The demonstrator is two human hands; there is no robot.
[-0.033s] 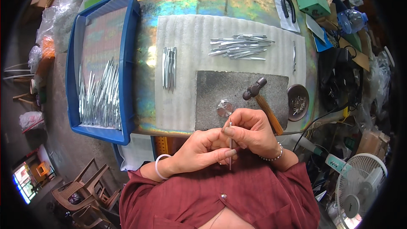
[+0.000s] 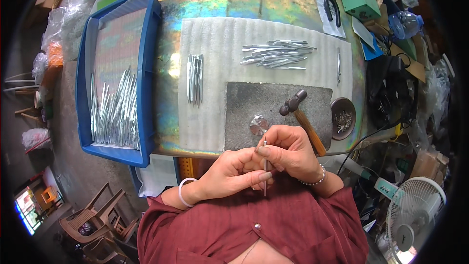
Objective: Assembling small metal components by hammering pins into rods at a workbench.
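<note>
My left hand [image 2: 233, 172] and my right hand [image 2: 293, 154] meet close to my chest, just off the bench's near edge. Between them stands a slim metal rod [image 2: 265, 165], lengthwise away from me. The left thumb and fingers pinch its lower part, while my right thumb and forefinger close on its upper end. What the right fingertips cover at that end is too small to make out. Just beyond them, a round clear-and-silver disc [image 2: 259, 124] and a hammer with a wooden handle [image 2: 307, 126] lie on a dark grey slab [image 2: 244, 100].
White foam sheet [image 2: 215, 34] bears two groups of metal rods [image 2: 276, 54] and a single thin tool [image 2: 338, 66]. A blue tray [image 2: 150, 68] with more rods stands left. Right are a bowl of small metal bits [image 2: 337, 129], pliers [image 2: 331, 7] and a fan [image 2: 415, 215].
</note>
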